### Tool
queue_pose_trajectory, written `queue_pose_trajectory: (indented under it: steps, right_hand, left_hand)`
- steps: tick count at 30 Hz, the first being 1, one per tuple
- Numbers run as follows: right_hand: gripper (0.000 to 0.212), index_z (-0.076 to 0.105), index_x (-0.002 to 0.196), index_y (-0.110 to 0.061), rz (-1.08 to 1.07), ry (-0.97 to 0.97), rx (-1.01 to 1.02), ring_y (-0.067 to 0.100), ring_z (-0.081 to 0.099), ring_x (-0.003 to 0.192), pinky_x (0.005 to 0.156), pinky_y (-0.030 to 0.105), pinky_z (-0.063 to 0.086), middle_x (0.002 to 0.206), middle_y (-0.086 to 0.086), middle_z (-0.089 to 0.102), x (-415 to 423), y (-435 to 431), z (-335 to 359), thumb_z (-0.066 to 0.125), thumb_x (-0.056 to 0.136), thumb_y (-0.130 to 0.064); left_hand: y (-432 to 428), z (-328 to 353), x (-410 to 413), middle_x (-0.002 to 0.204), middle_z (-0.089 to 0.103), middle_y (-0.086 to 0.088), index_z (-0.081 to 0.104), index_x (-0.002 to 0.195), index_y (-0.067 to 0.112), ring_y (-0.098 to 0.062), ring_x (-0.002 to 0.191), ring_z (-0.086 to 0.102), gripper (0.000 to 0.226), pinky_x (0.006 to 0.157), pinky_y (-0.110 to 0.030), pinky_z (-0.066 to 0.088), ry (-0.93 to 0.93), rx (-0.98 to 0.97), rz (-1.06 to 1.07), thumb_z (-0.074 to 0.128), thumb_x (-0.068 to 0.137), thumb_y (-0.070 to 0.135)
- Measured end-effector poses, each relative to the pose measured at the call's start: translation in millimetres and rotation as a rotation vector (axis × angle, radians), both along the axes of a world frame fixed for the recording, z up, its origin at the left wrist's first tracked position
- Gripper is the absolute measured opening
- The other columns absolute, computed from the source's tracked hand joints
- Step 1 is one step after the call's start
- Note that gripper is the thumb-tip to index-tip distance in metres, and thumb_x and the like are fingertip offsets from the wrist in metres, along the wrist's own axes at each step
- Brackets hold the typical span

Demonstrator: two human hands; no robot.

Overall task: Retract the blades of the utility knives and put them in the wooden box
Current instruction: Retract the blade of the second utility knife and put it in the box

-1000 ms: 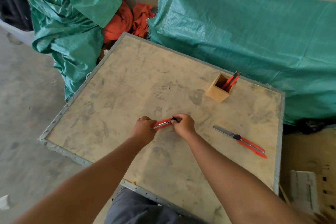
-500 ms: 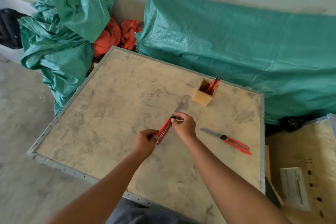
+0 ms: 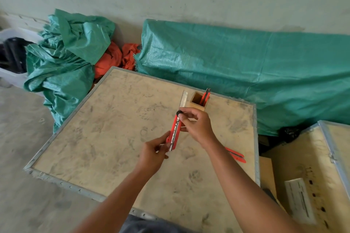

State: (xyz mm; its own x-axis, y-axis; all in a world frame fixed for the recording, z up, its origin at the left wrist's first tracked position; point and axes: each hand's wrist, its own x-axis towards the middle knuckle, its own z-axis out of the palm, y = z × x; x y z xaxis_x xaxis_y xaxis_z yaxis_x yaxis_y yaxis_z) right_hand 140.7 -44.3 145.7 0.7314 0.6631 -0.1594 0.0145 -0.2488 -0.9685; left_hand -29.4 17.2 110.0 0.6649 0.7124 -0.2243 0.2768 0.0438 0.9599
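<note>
Both hands hold one red utility knife (image 3: 175,132) above the plywood table (image 3: 106,138). My left hand (image 3: 154,154) grips its rear end. My right hand (image 3: 197,125) pinches the knife near its black slider (image 3: 179,113). The silver blade (image 3: 183,100) sticks out long, pointing away from me toward the wooden box (image 3: 198,103). The box stands at the table's far side and holds another red knife (image 3: 205,97) upright. A third red knife (image 3: 235,155) lies on the table to the right, partly hidden behind my right forearm.
Green tarp (image 3: 246,73) covers a long heap behind the table, and more crumpled green tarp (image 3: 66,58) with orange cloth (image 3: 117,58) lies at the back left. A second plywood crate (image 3: 312,166) with a paper label stands at the right. Concrete floor lies left.
The held knife has swung from lying crosswise to pointing away from me and has risen off the table. Its blade now shows long. The view has tilted up.
</note>
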Motion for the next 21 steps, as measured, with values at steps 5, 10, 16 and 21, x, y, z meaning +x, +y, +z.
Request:
queue_pose_trajectory:
  steps: [5,10,16,21]
  right_hand:
    - [0.021,0.076,0.112,-0.010,0.034,-0.006,0.039,0.023,0.080,0.079,0.069,0.041,0.067,0.102,0.012,0.077,10.3,-22.9,22.6,0.076,0.091,-0.012]
    - [0.021,0.078,0.110,-0.012,0.174,0.016,0.042,0.020,0.080,0.087,0.070,0.041,0.067,0.106,0.005,0.079,10.4,-48.5,37.1,0.078,0.089,-0.011]
    - [0.020,0.081,0.109,-0.020,0.343,-0.086,-0.016,0.024,0.077,0.088,0.072,0.038,0.066,0.103,0.002,0.081,0.2,-63.9,39.0,0.077,0.090,-0.015]
    - [0.024,0.080,0.111,-0.030,0.386,-0.207,-0.051,0.014,0.071,0.081,0.081,0.034,0.061,0.106,-0.011,0.080,1.2,-70.7,43.6,0.079,0.089,-0.022]
  left_hand:
    - [-19.5,23.7,1.2,0.102,0.076,-0.007,0.062,0.128,0.016,-0.018,0.080,0.073,0.041,0.070,-0.038,0.063,-0.108,-0.093,-0.060,0.062,0.091,-0.002]
    - [-31.1,40.5,4.9,0.098,0.076,-0.002,0.070,0.116,0.021,-0.020,0.084,0.074,0.039,0.068,-0.034,0.063,-0.221,-0.170,-0.012,0.063,0.089,-0.006]
    - [-25.0,50.7,10.5,0.104,0.078,-0.008,0.064,0.124,0.010,-0.024,0.093,0.074,0.039,0.073,-0.040,0.063,-0.354,-0.267,0.009,0.061,0.089,-0.005]
    - [-25.4,53.1,12.1,0.108,0.076,-0.012,0.061,0.127,0.007,-0.029,0.097,0.073,0.041,0.073,-0.038,0.063,-0.390,-0.306,-0.025,0.061,0.087,-0.003]
